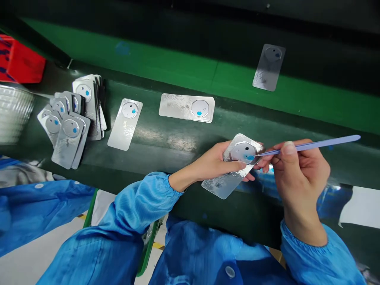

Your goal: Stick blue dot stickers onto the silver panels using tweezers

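Observation:
My left hand (218,162) grips a silvery metal plate (221,186) with rounded corners, tilted above the bench. On this plate is a pale octagonal disc with a dark hole and a blue dot. Pinched in my right hand (301,178) is a pair of lilac tweezers (329,142). Their tips meet the blue dot on the disc, and whether they hold anything there is too small to tell. Some fingers of my left hand are hidden under the plate.
Similar plates lie in an overlapping pile (68,138) at left, beside a single plate (124,126). Another small stack (178,107) lies ahead, and one plate (268,71) is farther right. A red bin (26,63) stands far left. White paper (362,206) is at right.

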The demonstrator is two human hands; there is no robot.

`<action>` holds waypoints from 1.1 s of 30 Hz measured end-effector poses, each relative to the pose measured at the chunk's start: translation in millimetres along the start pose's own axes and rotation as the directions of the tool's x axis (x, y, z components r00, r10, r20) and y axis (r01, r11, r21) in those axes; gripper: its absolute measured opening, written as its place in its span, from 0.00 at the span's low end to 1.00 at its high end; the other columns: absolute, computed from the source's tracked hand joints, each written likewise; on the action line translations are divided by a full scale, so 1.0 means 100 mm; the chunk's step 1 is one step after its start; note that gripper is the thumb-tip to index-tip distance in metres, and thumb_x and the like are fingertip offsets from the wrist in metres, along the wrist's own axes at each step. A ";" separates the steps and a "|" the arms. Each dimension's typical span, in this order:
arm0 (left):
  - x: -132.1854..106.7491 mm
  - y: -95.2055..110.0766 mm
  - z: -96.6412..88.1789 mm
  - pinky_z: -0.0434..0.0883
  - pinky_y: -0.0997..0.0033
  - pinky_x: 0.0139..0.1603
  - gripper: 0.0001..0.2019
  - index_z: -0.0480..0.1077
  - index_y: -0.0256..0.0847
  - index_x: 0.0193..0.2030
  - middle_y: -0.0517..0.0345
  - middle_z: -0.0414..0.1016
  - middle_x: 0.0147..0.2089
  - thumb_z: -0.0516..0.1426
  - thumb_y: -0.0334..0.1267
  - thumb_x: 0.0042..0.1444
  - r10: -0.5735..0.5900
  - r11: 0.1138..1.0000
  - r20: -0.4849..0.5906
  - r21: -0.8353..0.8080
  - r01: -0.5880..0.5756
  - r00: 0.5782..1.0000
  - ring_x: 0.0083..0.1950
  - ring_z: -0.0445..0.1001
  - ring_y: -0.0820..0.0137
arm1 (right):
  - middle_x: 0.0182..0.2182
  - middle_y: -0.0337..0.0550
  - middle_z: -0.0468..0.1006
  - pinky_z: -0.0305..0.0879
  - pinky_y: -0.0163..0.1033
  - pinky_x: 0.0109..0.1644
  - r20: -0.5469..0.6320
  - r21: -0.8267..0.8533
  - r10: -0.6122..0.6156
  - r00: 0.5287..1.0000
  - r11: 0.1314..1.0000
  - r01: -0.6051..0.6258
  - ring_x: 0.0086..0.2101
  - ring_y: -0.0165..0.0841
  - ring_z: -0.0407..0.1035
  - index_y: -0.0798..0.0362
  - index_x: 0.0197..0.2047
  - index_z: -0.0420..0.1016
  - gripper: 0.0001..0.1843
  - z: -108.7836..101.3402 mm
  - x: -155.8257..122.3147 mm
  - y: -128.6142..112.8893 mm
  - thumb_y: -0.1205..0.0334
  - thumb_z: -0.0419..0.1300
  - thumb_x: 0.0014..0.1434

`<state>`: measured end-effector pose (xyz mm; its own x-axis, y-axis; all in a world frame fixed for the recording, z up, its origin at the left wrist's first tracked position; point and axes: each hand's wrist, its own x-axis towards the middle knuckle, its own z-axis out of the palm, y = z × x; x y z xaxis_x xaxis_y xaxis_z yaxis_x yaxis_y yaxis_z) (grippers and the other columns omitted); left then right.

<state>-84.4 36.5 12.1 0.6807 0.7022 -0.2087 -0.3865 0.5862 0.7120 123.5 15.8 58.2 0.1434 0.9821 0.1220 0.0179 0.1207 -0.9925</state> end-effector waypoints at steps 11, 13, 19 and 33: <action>0.01 0.02 0.04 0.91 0.56 0.51 0.25 0.80 0.40 0.61 0.51 0.90 0.49 0.81 0.44 0.63 -0.030 0.999 -0.043 -0.019 0.029 0.999 0.43 0.93 0.60 | 0.29 0.38 0.87 0.75 0.38 0.25 -0.019 -0.060 0.049 0.999 0.997 -0.050 0.24 0.34 0.81 0.47 0.41 0.82 0.19 -0.01 0.01 -0.02 0.44 0.78 0.78; 0.01 0.02 0.04 0.91 0.58 0.50 0.26 0.80 0.39 0.61 0.50 0.91 0.51 0.81 0.44 0.63 -0.030 0.999 -0.045 -0.013 0.030 0.999 0.43 0.94 0.59 | 0.28 0.39 0.87 0.75 0.38 0.24 -0.024 -0.064 0.051 0.998 0.997 -0.053 0.24 0.34 0.80 0.47 0.41 0.82 0.20 0.00 0.02 -0.02 0.43 0.78 0.77; 0.02 -0.03 0.02 0.91 0.57 0.48 0.30 0.80 0.41 0.67 0.48 0.91 0.53 0.81 0.45 0.63 -0.029 0.999 -0.045 -0.021 0.028 0.999 0.44 0.94 0.58 | 0.28 0.39 0.87 0.75 0.37 0.25 -0.030 -0.059 0.067 0.997 0.996 -0.068 0.24 0.33 0.79 0.48 0.41 0.84 0.21 -0.02 0.02 0.03 0.42 0.80 0.75; 0.01 0.00 0.04 0.91 0.59 0.49 0.32 0.80 0.41 0.68 0.49 0.91 0.52 0.82 0.46 0.62 -0.031 0.999 -0.062 -0.013 0.030 0.998 0.44 0.93 0.59 | 0.28 0.38 0.86 0.75 0.37 0.26 -0.035 -0.089 0.046 0.998 0.995 -0.049 0.24 0.32 0.78 0.48 0.41 0.82 0.22 0.00 0.02 0.04 0.40 0.80 0.75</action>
<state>-81.1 35.4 14.7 0.6525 0.7074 -0.2719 -0.3738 0.6126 0.6964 123.7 17.8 54.1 0.1787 0.9809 0.0764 0.0985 0.0594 -0.9934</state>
